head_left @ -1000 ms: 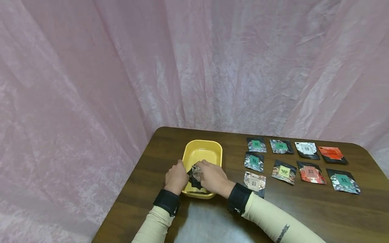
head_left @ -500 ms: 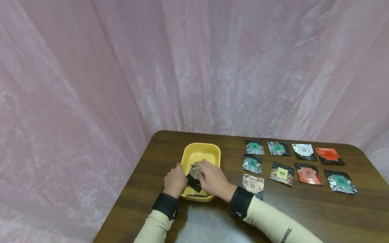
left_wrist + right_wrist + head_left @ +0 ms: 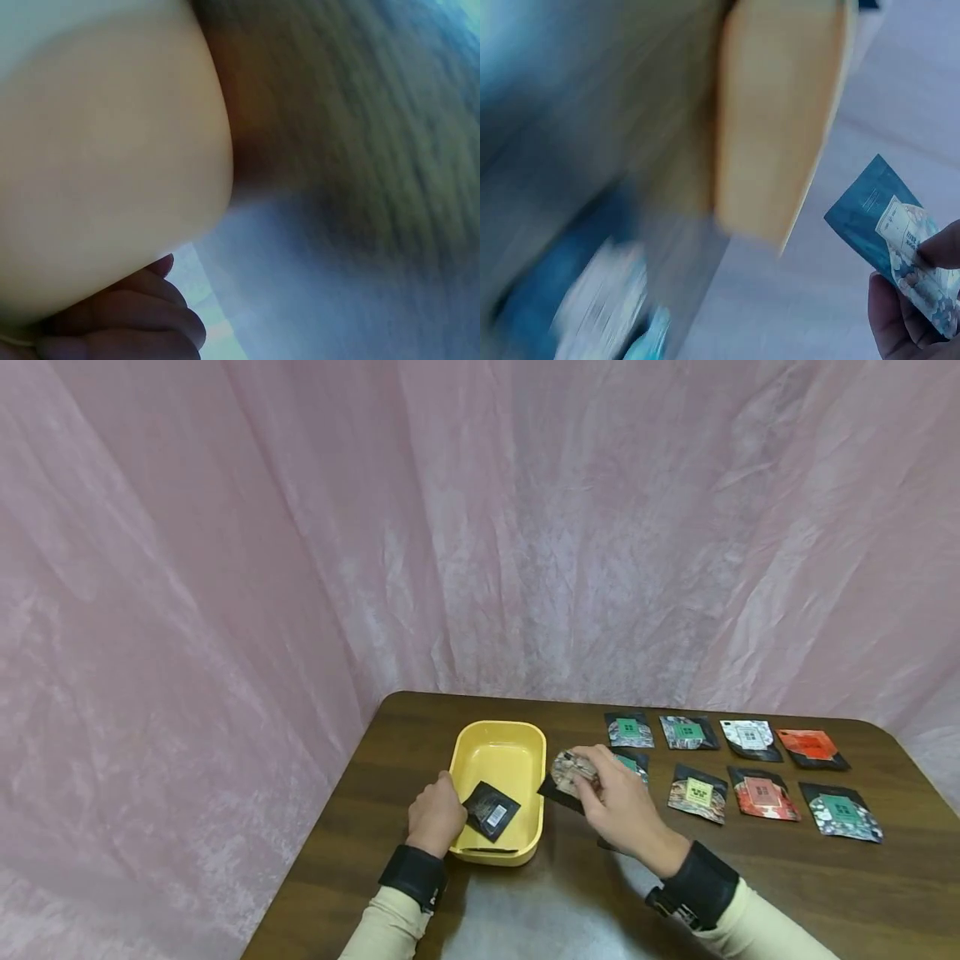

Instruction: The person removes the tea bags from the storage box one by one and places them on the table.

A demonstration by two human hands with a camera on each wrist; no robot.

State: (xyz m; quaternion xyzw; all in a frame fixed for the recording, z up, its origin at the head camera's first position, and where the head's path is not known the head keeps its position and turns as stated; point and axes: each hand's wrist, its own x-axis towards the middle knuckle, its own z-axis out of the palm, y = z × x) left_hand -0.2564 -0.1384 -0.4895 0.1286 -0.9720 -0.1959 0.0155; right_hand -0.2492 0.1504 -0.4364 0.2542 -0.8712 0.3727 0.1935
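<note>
In the head view my left hand (image 3: 437, 816) grips the left wall of a yellow plastic tub (image 3: 536, 810). Its curled fingers (image 3: 142, 315) show at the bottom of the left wrist view. Inside the tub lie a black packet (image 3: 491, 811), barcode side up, and a thin dark edge by the near wall. My right hand (image 3: 622, 806) pinches a small black pouch with a patterned label (image 3: 576, 771) between thumb and fingers, just right of the tub and above the table. The pouch (image 3: 896, 236) is tilted in the right wrist view. That hand hides most of two packets beneath it.
Several flat packets lie in loose rows on the right of the brown table (image 3: 397, 735), among them a red one (image 3: 813, 745), a white one (image 3: 750, 739) and a green-labelled one (image 3: 842, 812). A pink curtain (image 3: 480, 527) hangs behind.
My right hand has lifted the patterned pouch out of the tub and carried it right, over the table. The black packet in the tub is now uncovered. My left hand stays at the tub's wall.
</note>
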